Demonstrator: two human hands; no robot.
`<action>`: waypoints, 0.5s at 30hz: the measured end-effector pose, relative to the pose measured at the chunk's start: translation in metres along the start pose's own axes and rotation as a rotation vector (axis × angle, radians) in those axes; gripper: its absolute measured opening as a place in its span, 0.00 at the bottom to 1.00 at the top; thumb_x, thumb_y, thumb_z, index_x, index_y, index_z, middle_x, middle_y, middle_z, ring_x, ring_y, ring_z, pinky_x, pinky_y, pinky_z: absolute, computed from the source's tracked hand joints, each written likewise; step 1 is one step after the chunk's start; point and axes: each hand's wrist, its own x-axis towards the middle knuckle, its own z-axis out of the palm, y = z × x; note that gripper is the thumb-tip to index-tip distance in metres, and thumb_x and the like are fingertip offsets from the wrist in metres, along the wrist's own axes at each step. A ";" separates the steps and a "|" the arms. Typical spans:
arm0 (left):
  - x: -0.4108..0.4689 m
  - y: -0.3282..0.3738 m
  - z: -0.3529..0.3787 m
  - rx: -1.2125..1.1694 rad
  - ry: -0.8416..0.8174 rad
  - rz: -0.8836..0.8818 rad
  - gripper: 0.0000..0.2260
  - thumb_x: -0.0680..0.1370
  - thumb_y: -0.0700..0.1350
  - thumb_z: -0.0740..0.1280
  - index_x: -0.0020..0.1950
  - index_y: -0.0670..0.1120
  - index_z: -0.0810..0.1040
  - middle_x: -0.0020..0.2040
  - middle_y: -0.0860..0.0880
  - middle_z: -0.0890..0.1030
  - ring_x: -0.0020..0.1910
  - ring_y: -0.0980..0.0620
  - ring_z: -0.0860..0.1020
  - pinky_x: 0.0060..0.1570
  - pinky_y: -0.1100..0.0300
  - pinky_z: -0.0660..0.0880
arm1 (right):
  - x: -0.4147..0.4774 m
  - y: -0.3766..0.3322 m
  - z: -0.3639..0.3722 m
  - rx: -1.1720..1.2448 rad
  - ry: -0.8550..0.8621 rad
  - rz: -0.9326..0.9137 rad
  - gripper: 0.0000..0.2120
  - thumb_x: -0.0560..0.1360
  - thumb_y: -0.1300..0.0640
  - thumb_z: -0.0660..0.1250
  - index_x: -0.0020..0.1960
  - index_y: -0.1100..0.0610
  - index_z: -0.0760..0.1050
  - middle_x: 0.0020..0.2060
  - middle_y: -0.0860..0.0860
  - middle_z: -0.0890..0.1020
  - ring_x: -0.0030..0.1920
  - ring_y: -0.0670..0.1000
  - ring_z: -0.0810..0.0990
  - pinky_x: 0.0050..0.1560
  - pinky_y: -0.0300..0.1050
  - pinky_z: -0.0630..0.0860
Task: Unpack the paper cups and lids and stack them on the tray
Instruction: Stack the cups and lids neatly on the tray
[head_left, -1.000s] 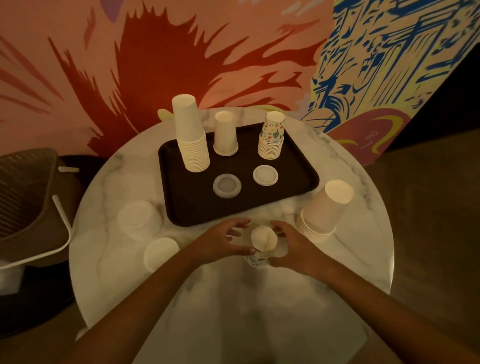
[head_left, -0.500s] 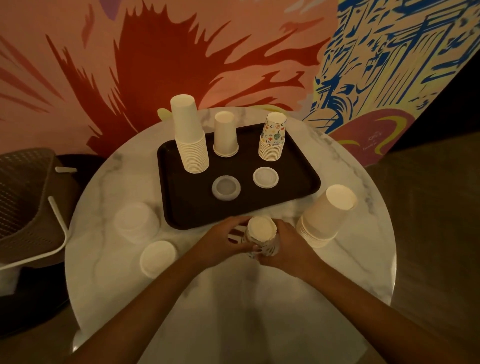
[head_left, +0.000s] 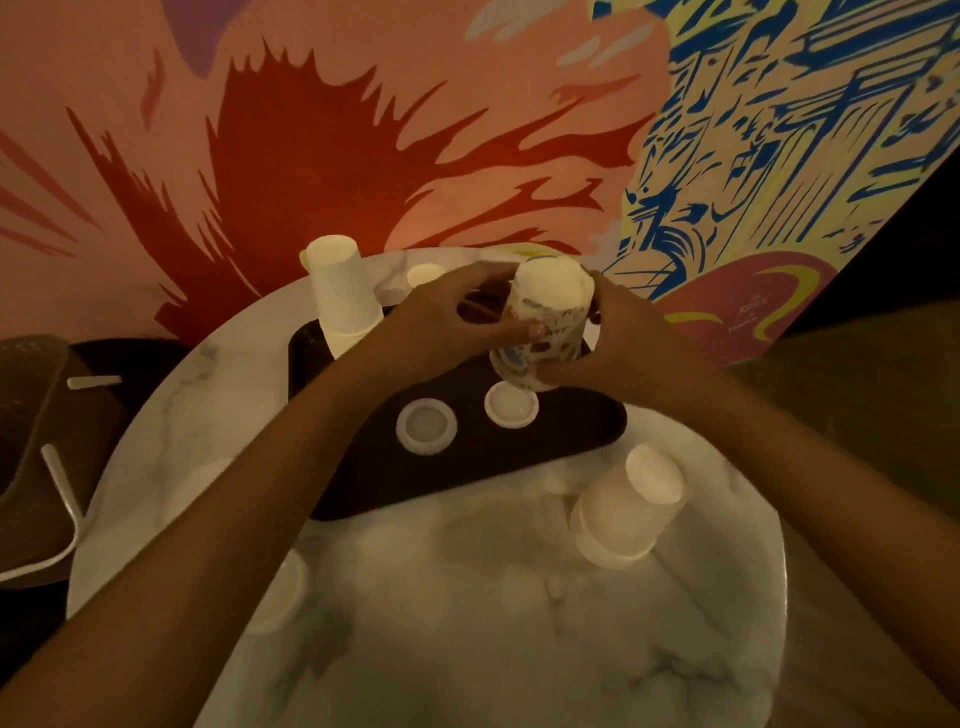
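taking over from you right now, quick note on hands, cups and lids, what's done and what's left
Left hand and right hand both grip the printed cups, upside down, raised over the tray.
Done: a tall plain cup stack and two lids sit on the tray.
Left: set the printed cups down, then move the loose cup stack and the blurred lids from the table onto the tray.

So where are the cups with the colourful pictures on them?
In the head view, the picture-printed paper cups are held between the left hand and right hand, above the right side of the dark brown tray.
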 end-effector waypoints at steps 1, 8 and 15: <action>0.016 0.000 -0.001 0.009 0.004 -0.005 0.25 0.73 0.46 0.68 0.69 0.49 0.67 0.59 0.57 0.72 0.54 0.60 0.72 0.45 0.74 0.73 | 0.013 0.006 -0.008 0.006 0.010 0.002 0.36 0.62 0.53 0.75 0.67 0.52 0.65 0.53 0.42 0.73 0.53 0.42 0.70 0.51 0.32 0.69; 0.106 -0.023 0.010 -0.024 0.092 -0.103 0.26 0.73 0.45 0.70 0.69 0.48 0.67 0.60 0.54 0.72 0.53 0.59 0.72 0.44 0.76 0.73 | 0.102 0.062 -0.018 0.059 -0.009 0.022 0.37 0.64 0.59 0.76 0.68 0.56 0.63 0.60 0.51 0.75 0.54 0.45 0.72 0.51 0.39 0.70; 0.146 -0.070 0.033 -0.040 0.181 -0.225 0.25 0.74 0.44 0.70 0.69 0.48 0.67 0.63 0.50 0.73 0.55 0.55 0.73 0.52 0.62 0.72 | 0.156 0.120 0.009 0.119 -0.026 0.046 0.35 0.63 0.61 0.76 0.66 0.59 0.66 0.54 0.49 0.75 0.52 0.47 0.74 0.51 0.42 0.74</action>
